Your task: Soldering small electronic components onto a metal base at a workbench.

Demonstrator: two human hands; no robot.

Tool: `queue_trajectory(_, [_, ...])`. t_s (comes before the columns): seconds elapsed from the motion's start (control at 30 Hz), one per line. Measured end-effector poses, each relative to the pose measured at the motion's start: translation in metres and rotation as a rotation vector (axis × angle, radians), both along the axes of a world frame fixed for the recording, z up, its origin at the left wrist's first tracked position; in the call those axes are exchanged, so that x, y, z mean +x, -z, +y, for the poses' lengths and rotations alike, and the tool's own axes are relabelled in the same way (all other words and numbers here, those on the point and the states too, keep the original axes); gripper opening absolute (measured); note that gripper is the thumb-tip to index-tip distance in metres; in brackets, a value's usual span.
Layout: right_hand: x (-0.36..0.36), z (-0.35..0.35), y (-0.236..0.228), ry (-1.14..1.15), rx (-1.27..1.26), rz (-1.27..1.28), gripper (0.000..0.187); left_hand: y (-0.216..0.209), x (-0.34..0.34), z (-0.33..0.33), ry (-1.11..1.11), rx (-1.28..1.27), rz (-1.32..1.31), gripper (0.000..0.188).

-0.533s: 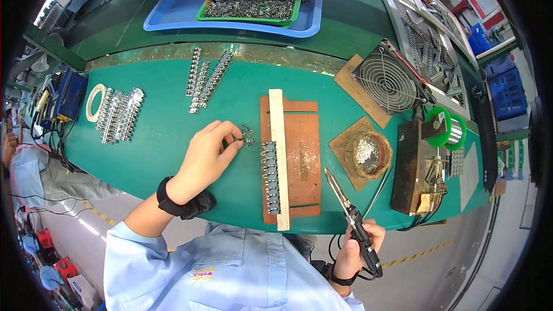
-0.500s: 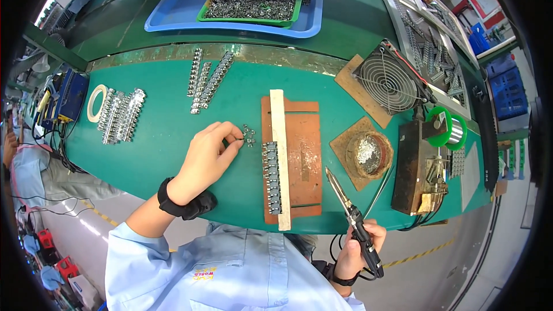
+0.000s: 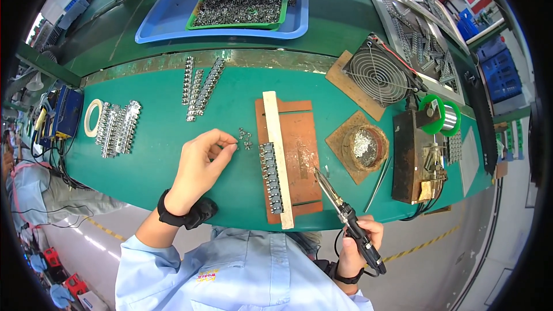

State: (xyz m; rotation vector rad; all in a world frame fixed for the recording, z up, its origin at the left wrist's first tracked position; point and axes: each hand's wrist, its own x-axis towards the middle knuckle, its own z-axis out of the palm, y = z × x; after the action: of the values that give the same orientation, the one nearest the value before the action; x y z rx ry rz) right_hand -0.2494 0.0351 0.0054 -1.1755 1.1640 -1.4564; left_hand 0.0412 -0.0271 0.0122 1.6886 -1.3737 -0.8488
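My left hand [image 3: 204,158] is closed in a pinch beside a small pile of metal parts [image 3: 246,138]; anything between the fingertips is too small to make out. In my right hand [image 3: 358,247] is a soldering iron [image 3: 348,213], its tip pointing up and left over the right edge of a brown board [image 3: 299,155]. A pale wooden strip [image 3: 279,155] lies along that board. Against the strip's left side sits a row of small dark components [image 3: 270,178] with metal ends.
Right of the board are a round solder-flecked dish [image 3: 367,147], a fan [image 3: 377,72], a green solder reel [image 3: 440,116] and a metal box [image 3: 410,155]. Component strips [image 3: 203,89], a tape roll [image 3: 92,118] and a blue tray [image 3: 222,33] of parts lie left and behind.
The view has shifted slightly. My left hand has drawn back a little from the small parts, still pinched. The soldering iron's tip has moved left to the brown board's edge.
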Motion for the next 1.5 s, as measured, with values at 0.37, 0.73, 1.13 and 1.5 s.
queue_trajectory(0.37, [0.001, 0.0, -0.001, -0.016, -0.012, 0.029, 0.04, 0.001, -0.001, -0.002, 0.052, 0.001, 0.017, 0.01])
queue_trajectory(0.73, [0.001, -0.002, -0.001, -0.014, -0.02, 0.037, 0.04, 0.001, -0.001, -0.002, 0.009, 0.014, 0.16, 0.009])
queue_trajectory(1.13, [0.031, -0.017, -0.015, -0.29, -0.171, 0.113, 0.036, -0.033, -0.015, 0.026, 0.058, 0.138, 0.694, 0.011])
queue_trajectory(1.5, [0.096, -0.047, -0.034, -0.48, -0.263, 0.282, 0.033, -0.02, -0.035, 0.057, 0.149, -0.066, 0.822, 0.016])
